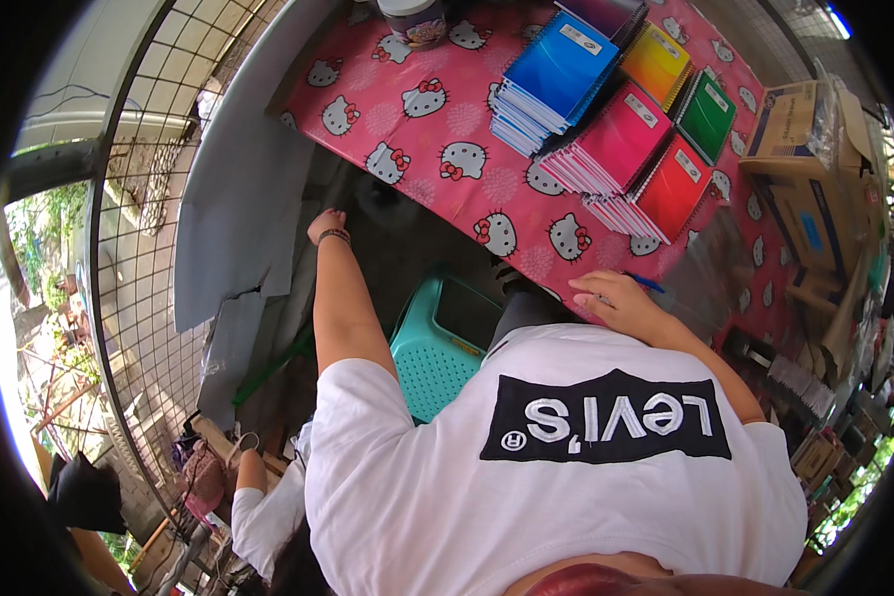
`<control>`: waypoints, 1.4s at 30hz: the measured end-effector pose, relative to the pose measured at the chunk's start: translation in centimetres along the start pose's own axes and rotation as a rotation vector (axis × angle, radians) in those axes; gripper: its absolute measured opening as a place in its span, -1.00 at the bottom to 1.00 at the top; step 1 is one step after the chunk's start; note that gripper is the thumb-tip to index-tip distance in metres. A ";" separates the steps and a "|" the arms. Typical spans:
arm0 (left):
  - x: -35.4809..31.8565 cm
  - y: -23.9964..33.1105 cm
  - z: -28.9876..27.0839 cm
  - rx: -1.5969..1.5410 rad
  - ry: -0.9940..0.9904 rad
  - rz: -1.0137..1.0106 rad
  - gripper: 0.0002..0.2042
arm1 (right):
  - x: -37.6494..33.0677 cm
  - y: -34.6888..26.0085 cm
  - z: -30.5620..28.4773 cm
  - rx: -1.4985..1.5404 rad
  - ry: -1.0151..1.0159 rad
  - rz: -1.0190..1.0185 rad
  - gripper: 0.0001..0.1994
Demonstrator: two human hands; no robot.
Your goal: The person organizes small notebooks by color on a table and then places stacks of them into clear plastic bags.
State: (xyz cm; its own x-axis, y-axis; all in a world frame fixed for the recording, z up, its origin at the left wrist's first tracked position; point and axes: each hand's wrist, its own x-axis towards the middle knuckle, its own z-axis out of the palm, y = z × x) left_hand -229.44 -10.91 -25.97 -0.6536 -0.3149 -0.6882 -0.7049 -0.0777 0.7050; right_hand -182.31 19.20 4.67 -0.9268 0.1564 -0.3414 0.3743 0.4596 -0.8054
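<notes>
My left arm stretches out beside the table's left edge, and my left hand [328,225] is over the dark gap there. Its fingers are mostly turned away, so what they do is hidden. A dark bracelet circles that wrist. My right hand [624,304] rests on the near edge of the table [427,139], fingers stretched out and holding nothing visible. Just beyond its knuckles lies a blue pen [644,282]. Farther back stand stacks of spiral notebooks: blue [563,65], pink [618,137], red [673,187], yellow [658,62] and green [706,114].
A teal plastic stool [435,363] stands below the table edge. Cardboard boxes [805,179] are at the right, a lidded jar [413,22] at the back. Grey panels [233,189] and a wire mesh [139,248] run along the left. Another person's white sleeve [268,521] shows lower left.
</notes>
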 end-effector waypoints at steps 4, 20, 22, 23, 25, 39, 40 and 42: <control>-2.1 1.4 -0.7 0.248 0.219 0.107 -0.70 | -0.5 0.1 -1.0 0.012 0.085 -0.027 -0.74; -45.6 15.3 30.7 0.494 -0.963 1.281 -0.68 | 11.9 6.0 -24.9 -0.525 0.981 0.528 -0.39; -42.0 15.0 34.7 0.599 -0.931 1.401 -0.65 | 14.8 2.8 -24.3 -0.553 0.708 0.689 -0.28; -43.6 15.0 35.1 0.952 -0.965 1.377 -0.64 | 14.7 2.8 -24.4 -0.519 0.736 0.717 -0.30; -44.0 14.0 37.5 1.167 -0.993 1.413 -0.59 | 14.4 2.5 -24.8 -0.446 0.812 0.731 -0.34; -53.3 12.9 22.9 0.119 -1.618 0.145 -0.70 | 5.6 10.0 -22.9 0.090 1.174 0.628 -0.24; -53.7 11.0 20.8 0.058 -1.599 0.063 -0.70 | 5.5 10.8 -22.4 0.119 1.122 0.711 -0.20; -54.8 8.0 17.2 0.051 -1.573 -0.101 -0.61 | 5.5 10.5 -22.3 0.186 1.103 0.715 -0.16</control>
State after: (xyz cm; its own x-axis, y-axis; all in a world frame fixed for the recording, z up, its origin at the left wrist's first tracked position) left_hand -204.02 21.98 14.41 -0.2028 0.9507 -0.2348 -0.7482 0.0043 0.6635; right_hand -184.22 44.42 5.16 -0.0312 0.9758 -0.2166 0.7037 -0.1324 -0.6981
